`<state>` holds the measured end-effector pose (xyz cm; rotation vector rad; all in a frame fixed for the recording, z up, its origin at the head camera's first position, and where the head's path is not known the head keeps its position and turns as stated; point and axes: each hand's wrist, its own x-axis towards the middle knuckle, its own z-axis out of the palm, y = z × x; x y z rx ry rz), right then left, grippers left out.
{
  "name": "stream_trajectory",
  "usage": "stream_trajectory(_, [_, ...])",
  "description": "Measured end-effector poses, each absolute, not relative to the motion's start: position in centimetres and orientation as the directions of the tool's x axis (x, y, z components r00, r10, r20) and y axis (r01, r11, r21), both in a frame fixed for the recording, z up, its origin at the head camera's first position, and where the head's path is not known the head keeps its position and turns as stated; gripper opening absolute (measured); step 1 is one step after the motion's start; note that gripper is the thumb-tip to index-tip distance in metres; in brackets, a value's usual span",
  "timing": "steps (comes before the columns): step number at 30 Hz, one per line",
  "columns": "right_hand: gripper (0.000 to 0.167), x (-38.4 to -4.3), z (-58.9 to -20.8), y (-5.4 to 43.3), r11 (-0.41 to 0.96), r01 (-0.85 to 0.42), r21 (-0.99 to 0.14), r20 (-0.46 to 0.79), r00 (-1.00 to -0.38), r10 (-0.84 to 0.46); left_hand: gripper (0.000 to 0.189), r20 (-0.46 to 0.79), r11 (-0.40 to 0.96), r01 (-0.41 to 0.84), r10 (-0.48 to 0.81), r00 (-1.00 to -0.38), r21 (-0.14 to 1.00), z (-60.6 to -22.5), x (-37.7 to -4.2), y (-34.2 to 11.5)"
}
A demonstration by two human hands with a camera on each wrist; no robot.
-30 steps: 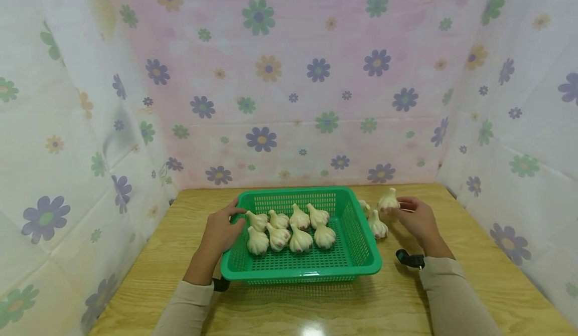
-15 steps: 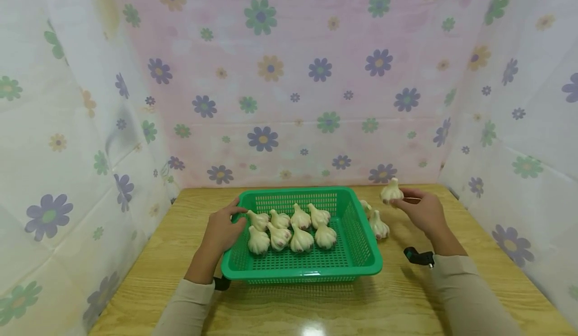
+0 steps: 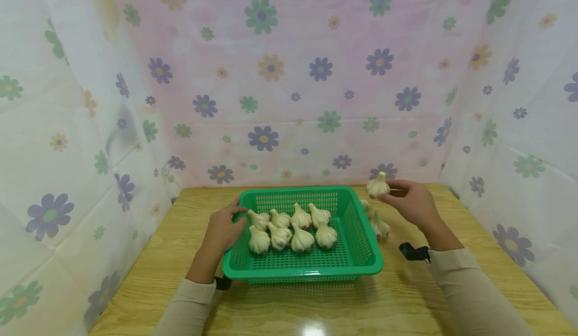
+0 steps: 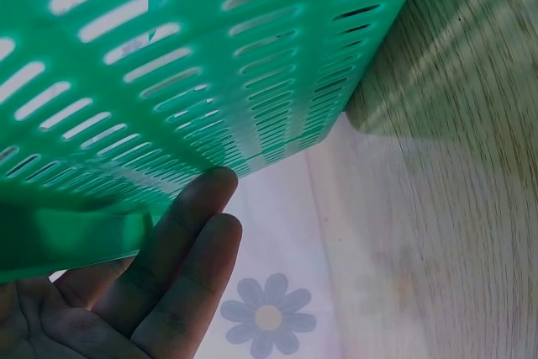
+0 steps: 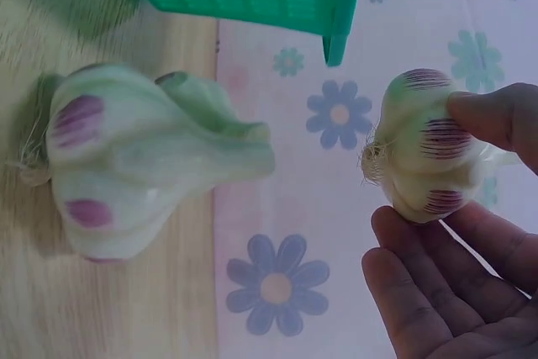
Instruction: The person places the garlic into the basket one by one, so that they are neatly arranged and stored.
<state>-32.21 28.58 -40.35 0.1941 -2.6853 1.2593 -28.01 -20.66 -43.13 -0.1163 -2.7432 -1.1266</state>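
Observation:
My right hand (image 3: 416,203) pinches a garlic bulb (image 3: 378,186) between thumb and fingers, raised above the table just off the basket's back right corner. In the right wrist view this bulb (image 5: 429,145) shows purple streaks and a tuft of roots. My left hand (image 3: 224,229) holds the left rim of the green plastic basket (image 3: 311,273), thumb and index finger over the rim. In the left wrist view, other fingers (image 4: 189,266) reach under the rim along the slotted outer wall. Several garlic bulbs (image 3: 301,237) lie inside the basket in two rows toward its left.
On the wooden table (image 3: 289,306), right beside the basket, stands another garlic bulb (image 3: 380,227), with one more (image 3: 366,206) partly hidden behind the basket's right rim. A flower-patterned cloth (image 3: 293,75) encloses the back and both sides.
My right hand has lifted the garlic bulb off the table's right side and moved it left toward the basket. My left hand has stayed at the basket's rim.

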Motion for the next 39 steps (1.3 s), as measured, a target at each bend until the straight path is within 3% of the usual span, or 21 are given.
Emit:
stream_trajectory(22, [0.052,-32.4,-37.9,22.9,0.632,-0.367,-0.682,0.293,-0.930,-0.224,0.035,0.188,0.696,0.140,0.008,-0.982,0.704,-43.5,-28.0,-20.8])
stream_trajectory(39, [0.050,-32.4,-36.7,19.9,0.568,-0.436,-0.698,0.268,-0.895,-0.356,0.034,0.190,0.703,0.142,0.010,-0.982,0.697,-43.5,-28.1,-20.7])
